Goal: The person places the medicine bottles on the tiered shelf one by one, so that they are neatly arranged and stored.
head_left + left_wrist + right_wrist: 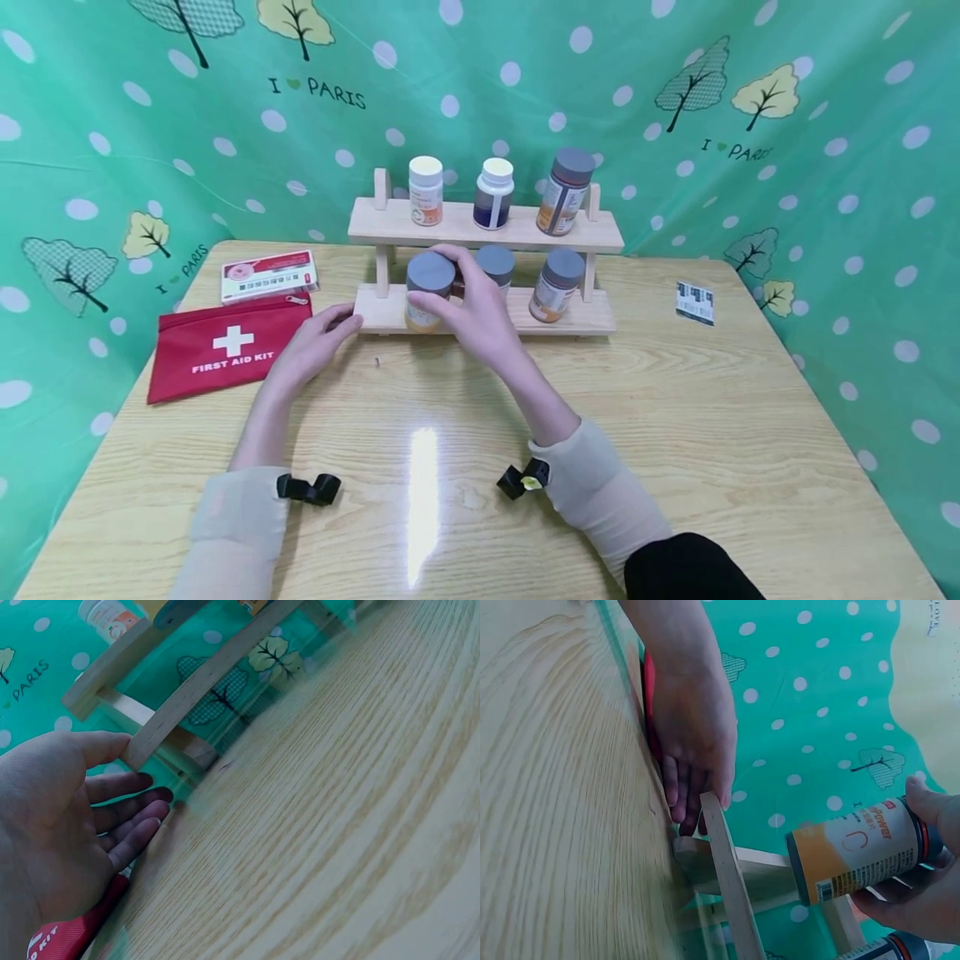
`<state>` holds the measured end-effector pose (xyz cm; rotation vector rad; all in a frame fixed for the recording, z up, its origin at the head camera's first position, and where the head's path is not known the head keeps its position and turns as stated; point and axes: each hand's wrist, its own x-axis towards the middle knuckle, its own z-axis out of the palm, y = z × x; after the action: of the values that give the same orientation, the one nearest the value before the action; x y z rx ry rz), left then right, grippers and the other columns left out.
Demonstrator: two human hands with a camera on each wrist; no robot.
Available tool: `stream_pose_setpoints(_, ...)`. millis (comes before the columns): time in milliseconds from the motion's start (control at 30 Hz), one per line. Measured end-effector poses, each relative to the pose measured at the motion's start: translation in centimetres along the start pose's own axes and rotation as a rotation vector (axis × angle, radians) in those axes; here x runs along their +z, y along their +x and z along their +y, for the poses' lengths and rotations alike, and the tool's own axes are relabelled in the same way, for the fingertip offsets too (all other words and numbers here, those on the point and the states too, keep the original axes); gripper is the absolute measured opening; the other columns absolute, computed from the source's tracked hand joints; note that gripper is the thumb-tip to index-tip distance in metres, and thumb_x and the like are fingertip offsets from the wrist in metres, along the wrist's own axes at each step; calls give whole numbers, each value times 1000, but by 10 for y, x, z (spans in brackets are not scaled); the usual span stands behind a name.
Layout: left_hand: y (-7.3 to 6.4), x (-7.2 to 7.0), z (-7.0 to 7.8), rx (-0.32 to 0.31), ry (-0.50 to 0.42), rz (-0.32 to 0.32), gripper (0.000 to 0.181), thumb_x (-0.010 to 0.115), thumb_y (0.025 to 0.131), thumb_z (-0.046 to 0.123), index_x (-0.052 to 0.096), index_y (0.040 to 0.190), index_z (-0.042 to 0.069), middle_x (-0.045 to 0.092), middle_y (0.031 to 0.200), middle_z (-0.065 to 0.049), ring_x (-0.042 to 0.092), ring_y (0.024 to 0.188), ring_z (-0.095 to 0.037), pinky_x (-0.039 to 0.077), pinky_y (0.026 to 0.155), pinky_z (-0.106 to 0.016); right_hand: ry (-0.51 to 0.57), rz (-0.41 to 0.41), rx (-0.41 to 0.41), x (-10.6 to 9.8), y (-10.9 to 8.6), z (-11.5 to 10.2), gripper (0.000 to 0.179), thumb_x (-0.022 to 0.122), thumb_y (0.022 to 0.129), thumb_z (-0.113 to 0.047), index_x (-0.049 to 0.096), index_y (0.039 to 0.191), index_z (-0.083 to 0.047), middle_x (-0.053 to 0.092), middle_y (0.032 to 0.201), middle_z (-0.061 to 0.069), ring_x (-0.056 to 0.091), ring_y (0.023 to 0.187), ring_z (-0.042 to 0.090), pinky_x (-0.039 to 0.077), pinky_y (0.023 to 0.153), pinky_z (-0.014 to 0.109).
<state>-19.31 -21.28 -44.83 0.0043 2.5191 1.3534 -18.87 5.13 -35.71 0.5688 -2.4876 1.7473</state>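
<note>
My right hand (480, 312) grips a supplement bottle (859, 850) with a grey lid and an orange-and-white label, thumb and fingers round its lid end. The bottle is over the left part of the lower shelf (382, 310) of a two-tier wooden rack. At that shelf's left end is my left hand (67, 817), its thumb touching the board's end and the other fingers loosely bent below. Further right on the lower shelf are two more grey-lidded bottles, one (497, 265) partly hidden behind my right hand, the other (557, 285) in plain sight.
The upper shelf (457, 218) carries a white bottle (426, 192), a dark-blue-and-white bottle (493, 194) and a grey-lidded bottle (566, 192). Left of the rack lie a red first aid pouch (225, 342) and a medicine box (268, 277). A blister pack (695, 303) lies at the right.
</note>
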Motion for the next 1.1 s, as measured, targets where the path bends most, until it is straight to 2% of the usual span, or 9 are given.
stream_pose_setpoints(267, -1, 1, 0, -13, -3, 2, 78, 46, 104, 60, 28, 163, 12, 33, 167, -20, 30, 154, -42, 27, 125, -63, -5, 87, 34, 14, 12, 2, 57, 76, 95, -27, 50, 143, -14, 62, 132, 7, 63, 117, 19, 55, 98, 35)
stream_pose_setpoints(400, -1, 2, -1, -19, -7, 0, 79, 46, 103, 60, 28, 164, 13, 32, 167, -20, 30, 154, -41, 28, 125, -63, -11, 89, 47, 19, 17, 8, 58, 76, 95, -27, 49, 144, -14, 61, 134, 7, 61, 118, 20, 52, 98, 34)
stream_pose_setpoints(667, -1, 1, 0, -23, -12, 5, 79, 47, 103, 60, 28, 164, 13, 32, 167, -19, 30, 154, -41, 27, 125, -63, -58, 103, 76, 24, 24, 20, 61, 77, 94, -32, 49, 146, -17, 60, 139, 7, 60, 126, 22, 52, 106, 41)
stream_pose_setpoints(1100, -1, 1, 0, -28, -11, 2, 79, 46, 103, 61, 27, 164, 14, 32, 167, -19, 30, 154, -41, 28, 125, -64, -53, 99, 45, 30, 25, 28, 62, 75, 95, -30, 47, 148, -14, 58, 142, 10, 59, 130, 24, 52, 109, 43)
